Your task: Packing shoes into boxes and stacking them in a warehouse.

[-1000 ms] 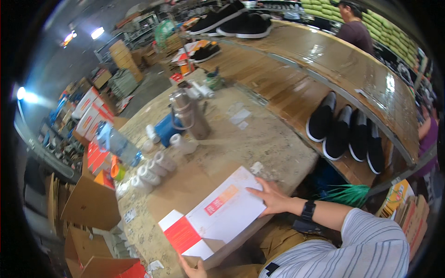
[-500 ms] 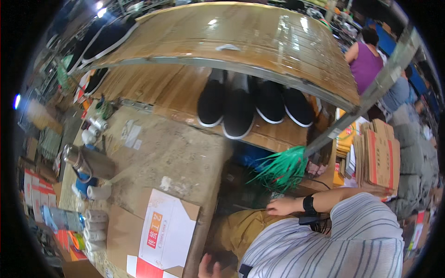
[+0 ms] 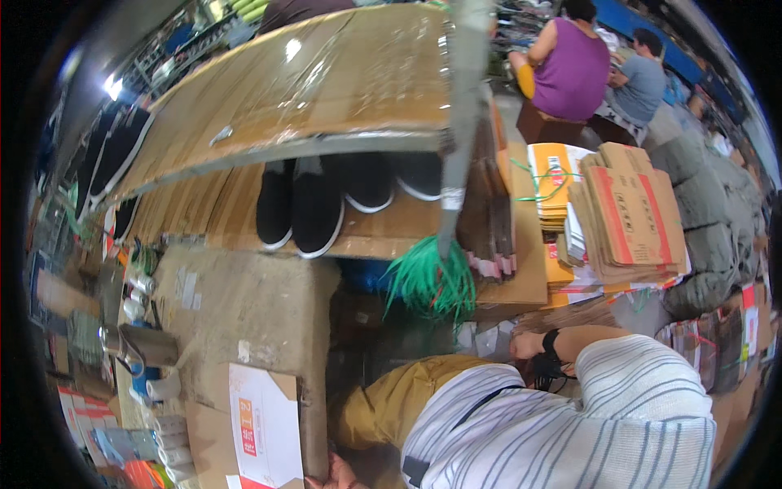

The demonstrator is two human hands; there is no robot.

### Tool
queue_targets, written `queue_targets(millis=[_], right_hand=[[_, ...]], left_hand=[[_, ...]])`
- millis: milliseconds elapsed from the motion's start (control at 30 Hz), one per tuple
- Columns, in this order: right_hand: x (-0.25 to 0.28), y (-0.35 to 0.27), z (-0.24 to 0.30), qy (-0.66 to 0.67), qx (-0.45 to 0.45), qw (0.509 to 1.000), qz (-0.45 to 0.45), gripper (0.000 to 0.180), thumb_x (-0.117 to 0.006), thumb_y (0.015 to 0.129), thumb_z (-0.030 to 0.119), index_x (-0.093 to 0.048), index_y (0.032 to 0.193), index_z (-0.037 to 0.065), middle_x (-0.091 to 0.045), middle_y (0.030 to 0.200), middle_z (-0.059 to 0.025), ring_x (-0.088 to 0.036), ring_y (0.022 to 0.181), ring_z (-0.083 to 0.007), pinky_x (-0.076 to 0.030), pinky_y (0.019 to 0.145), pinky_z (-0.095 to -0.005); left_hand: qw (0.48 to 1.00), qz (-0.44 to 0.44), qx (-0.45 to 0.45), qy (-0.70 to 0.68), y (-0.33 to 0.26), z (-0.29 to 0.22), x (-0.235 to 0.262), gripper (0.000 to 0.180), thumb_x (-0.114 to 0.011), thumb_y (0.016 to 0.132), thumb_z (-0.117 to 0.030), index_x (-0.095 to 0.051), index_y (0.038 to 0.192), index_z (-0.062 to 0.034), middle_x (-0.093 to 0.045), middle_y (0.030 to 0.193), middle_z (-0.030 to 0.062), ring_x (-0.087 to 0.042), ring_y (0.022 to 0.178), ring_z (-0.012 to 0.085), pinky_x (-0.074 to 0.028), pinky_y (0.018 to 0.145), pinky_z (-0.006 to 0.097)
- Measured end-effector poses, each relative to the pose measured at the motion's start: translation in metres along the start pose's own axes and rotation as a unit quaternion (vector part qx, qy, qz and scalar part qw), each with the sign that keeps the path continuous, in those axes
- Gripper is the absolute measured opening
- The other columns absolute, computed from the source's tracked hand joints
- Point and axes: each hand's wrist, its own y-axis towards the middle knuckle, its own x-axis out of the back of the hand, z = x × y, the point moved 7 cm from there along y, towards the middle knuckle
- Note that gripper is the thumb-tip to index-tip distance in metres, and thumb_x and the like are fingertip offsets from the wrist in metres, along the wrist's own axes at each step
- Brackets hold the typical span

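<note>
A white carton (image 3: 265, 424) with an orange-and-red print lies at the near edge of the worktable (image 3: 244, 306), partly over brown cardboard (image 3: 208, 440); its lid side is up, so I cannot see what it contains. At the left of the table are a steel flask (image 3: 153, 345) and a clear blue bottle (image 3: 130, 445), whose contents also do not show, beside white spools (image 3: 173, 447). The lower shelf (image 3: 220, 204) bears black shoes (image 3: 316, 208) with white soles (one is partly behind the metal post (image 3: 466, 106)). On the right, flattened brown cartons (image 3: 627, 224) are stacked. The left hand (image 3: 339, 474), cut by the lower picture edge, is just beside the carton's near right corner; whether it pinches it, I cannot tell. The right arm is bent, its forearm directed to the left, and the right hand (image 3: 527, 345) appears loosely curled beyond the lap, near greyish scraps (image 3: 491, 339); its grip I cannot tell.
</note>
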Motion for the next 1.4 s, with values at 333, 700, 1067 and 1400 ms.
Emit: queue_targets(millis=[333,700,1067,1400], right_hand=[[0.210,-0.149,-0.012,0.135,-0.028,0.745,-0.652,0.023,-0.059,0.081,0.024,-0.061,0.094,0.005,-0.058,0.093,-0.0170,-0.056,0.092,-0.0355,-0.046,0.081,-0.0441],[0.109,-0.334,-0.163,0.488,-0.536,0.046,-0.687,0.072,-0.073,0.071,0.030,-0.037,0.127,0.002,-0.045,0.119,-0.0227,-0.039,0.116,-0.0371,-0.033,0.098,-0.0484],[0.144,-0.323,-0.127,-0.062,-0.384,0.614,-0.687,0.080,-0.082,0.058,0.030,-0.042,0.126,0.015,-0.039,0.126,-0.0151,-0.036,0.122,-0.0343,-0.030,0.101,-0.0456],[0.256,-0.359,-0.133,-0.193,-0.351,0.557,-0.728,0.026,-0.055,0.073,0.007,-0.061,0.098,0.011,-0.062,0.092,-0.0093,-0.057,0.094,-0.0264,-0.043,0.083,-0.0423]], left_hand=[[0.983,0.124,0.102,-0.092,0.001,0.070,-0.082,0.029,-0.062,0.082,-0.011,-0.056,0.110,-0.0050,-0.060,0.110,0.0074,-0.056,0.098,0.0237,-0.045,0.088,0.037],[0.947,0.103,0.194,-0.235,-0.007,0.075,-0.104,0.029,-0.062,0.082,-0.011,-0.056,0.110,-0.0053,-0.059,0.109,0.0078,-0.056,0.098,0.0230,-0.045,0.088,0.036],[0.897,0.030,0.249,-0.365,-0.001,0.041,-0.079,0.030,-0.062,0.081,-0.011,-0.056,0.110,-0.0056,-0.059,0.108,0.0081,-0.056,0.098,0.0223,-0.045,0.087,0.035],[0.795,-0.022,0.274,-0.541,0.024,0.011,-0.025,0.030,-0.062,0.081,-0.010,-0.056,0.110,-0.0058,-0.059,0.107,0.0085,-0.056,0.097,0.0216,-0.045,0.087,0.034]])
